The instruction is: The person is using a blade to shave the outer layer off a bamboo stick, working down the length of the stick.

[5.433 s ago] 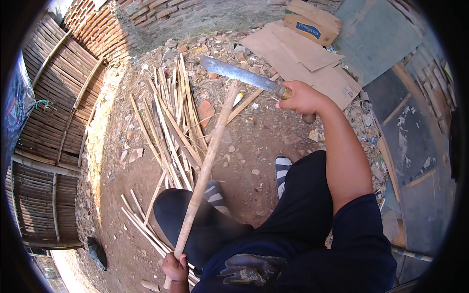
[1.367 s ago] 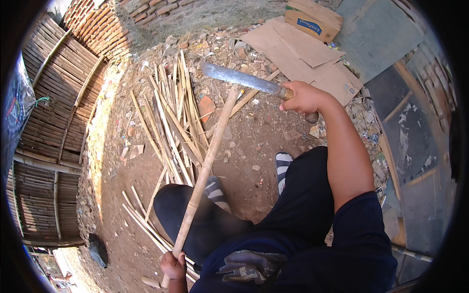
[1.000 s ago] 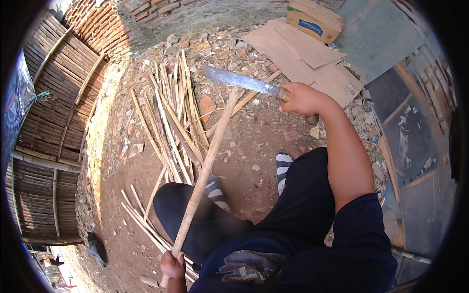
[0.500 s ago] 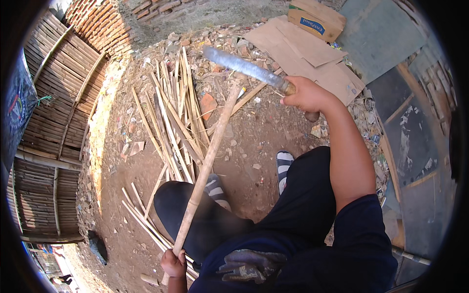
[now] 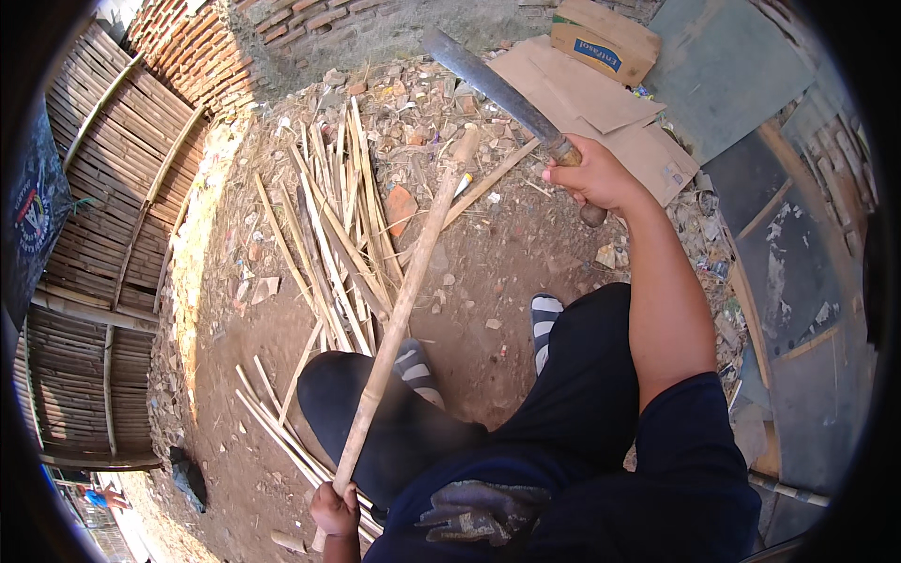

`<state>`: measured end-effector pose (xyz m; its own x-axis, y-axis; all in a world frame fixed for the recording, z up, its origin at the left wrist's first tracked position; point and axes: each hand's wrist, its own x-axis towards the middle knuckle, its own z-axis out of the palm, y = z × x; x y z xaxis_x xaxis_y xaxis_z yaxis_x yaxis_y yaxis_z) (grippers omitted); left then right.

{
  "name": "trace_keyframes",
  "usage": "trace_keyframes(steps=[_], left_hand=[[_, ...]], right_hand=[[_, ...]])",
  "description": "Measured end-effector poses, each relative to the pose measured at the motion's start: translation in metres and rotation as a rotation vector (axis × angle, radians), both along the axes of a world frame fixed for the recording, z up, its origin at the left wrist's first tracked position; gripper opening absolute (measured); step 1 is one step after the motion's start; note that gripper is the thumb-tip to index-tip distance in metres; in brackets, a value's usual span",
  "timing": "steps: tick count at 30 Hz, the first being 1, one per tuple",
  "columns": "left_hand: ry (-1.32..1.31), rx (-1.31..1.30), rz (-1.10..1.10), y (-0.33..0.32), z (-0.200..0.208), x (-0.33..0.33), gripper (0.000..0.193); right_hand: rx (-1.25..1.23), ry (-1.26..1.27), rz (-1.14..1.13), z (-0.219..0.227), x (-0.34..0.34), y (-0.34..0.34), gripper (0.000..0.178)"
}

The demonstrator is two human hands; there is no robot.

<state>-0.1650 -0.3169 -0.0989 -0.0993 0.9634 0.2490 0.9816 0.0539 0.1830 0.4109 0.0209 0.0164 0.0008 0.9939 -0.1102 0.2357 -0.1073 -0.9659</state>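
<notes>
My left hand (image 5: 335, 509) is closed around the near end of a long bamboo pole (image 5: 402, 314), which slants away from me across my left knee. Its far end reaches past a pile of split bamboo strips (image 5: 343, 216) on the dirt. In my right hand (image 5: 593, 174) is a machete (image 5: 497, 92), gripped by its wooden handle. The blade points up and to the left, beyond the pole's far end and apart from it. More thin bamboo strips (image 5: 282, 433) lie beside my left leg, partly hidden behind it.
Flattened cardboard (image 5: 601, 117) and a cardboard box (image 5: 605, 39) lie at the far right, near grey sheets (image 5: 732, 75). A woven bamboo wall (image 5: 117, 188) stands on the left. Brick rubble and a broken brick piece (image 5: 401, 208) litter the ground before a brick wall (image 5: 188, 52).
The machete has risen: its blade has swung up and slightly right, away from the pole, and is less blurred. My left hand and the pole have barely moved.
</notes>
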Motion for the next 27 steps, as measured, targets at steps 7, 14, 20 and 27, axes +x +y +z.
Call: trace_keyframes(steps=[7, 14, 20, 27], left_hand=[[0.029, -0.034, 0.007, -0.006, 0.005, -0.004, 0.056], [-0.064, -0.03, -0.038, 0.0, 0.006, 0.008, 0.054], [-0.053, -0.049, -0.046, 0.0, 0.0, 0.008, 0.053], [-0.066, -0.048, -0.015, -0.002, -0.001, 0.008, 0.057]], right_hand=[[-0.078, -0.404, 0.274, -0.007, -0.022, 0.0, 0.028], [-0.172, -0.094, 0.249, 0.005, -0.014, -0.005, 0.026], [0.038, 0.068, -0.014, 0.011, -0.01, -0.007, 0.028], [0.097, -0.38, 0.105, -0.006, -0.022, -0.001, 0.028]])
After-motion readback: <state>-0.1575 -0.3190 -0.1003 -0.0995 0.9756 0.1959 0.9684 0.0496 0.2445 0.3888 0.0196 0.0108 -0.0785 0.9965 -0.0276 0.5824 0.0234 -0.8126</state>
